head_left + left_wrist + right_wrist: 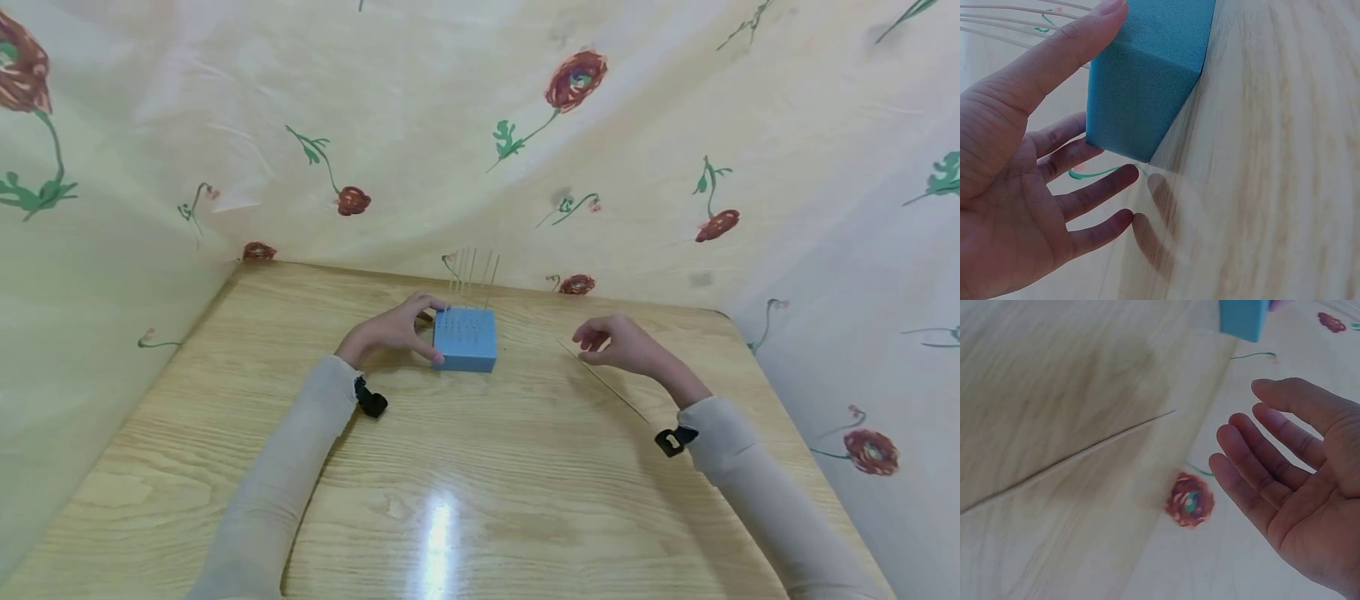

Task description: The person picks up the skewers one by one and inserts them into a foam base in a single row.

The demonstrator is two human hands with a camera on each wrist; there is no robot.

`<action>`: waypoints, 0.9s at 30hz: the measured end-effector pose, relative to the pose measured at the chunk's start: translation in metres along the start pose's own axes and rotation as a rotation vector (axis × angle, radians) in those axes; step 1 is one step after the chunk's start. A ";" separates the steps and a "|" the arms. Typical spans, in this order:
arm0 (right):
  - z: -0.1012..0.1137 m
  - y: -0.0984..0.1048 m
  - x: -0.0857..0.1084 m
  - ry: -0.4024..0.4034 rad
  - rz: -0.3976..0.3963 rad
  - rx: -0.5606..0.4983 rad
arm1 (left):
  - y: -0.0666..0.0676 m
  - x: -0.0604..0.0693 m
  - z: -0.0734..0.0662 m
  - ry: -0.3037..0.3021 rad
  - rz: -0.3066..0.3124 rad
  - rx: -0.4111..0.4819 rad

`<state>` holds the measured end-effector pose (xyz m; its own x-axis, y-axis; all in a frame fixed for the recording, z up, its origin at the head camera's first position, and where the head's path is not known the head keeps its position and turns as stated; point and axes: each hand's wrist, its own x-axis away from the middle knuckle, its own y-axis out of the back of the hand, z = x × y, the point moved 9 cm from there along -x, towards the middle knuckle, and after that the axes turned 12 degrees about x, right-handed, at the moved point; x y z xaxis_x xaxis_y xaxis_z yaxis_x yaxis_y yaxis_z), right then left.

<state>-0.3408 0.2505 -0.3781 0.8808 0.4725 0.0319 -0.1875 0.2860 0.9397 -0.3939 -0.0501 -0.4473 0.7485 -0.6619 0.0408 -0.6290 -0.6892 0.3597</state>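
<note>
A blue foam block (465, 337) with rows of small holes on top sits toward the back of the table. Several thin wooden sticks (491, 283) stand upright in its rear part. My left hand (397, 327) holds the block at its left side, thumb at the front corner and fingers toward the back; in the left wrist view the lower fingers stretch past the foam (1141, 94). To the right, one loose stick (1072, 457) lies slanting on the wood. Just above its far end hovers my right hand (618, 344), fingers loosely bent, holding nothing.
The wooden table (480, 467) meets a flower-printed cloth (420, 150) that hangs behind and along both sides. Black straps (370, 398) with small mounts sit on both wrists over pale sleeves. Light glares off the table's front middle.
</note>
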 end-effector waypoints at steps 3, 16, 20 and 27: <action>-0.008 -0.004 0.005 -0.006 0.010 0.032 | 0.001 0.000 0.000 0.000 -0.001 0.000; -0.027 -0.024 0.012 -0.044 0.071 0.093 | 0.002 -0.001 0.001 -0.009 -0.002 0.009; -0.036 -0.030 0.010 -0.055 0.075 0.106 | 0.002 -0.001 0.001 -0.012 -0.001 -0.001; -0.043 -0.035 0.009 -0.054 0.080 0.084 | 0.001 -0.001 -0.001 -0.009 0.006 -0.006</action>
<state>-0.3452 0.2808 -0.4258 0.8873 0.4443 0.1239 -0.2229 0.1776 0.9585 -0.3948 -0.0501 -0.4464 0.7429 -0.6685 0.0347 -0.6322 -0.6836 0.3647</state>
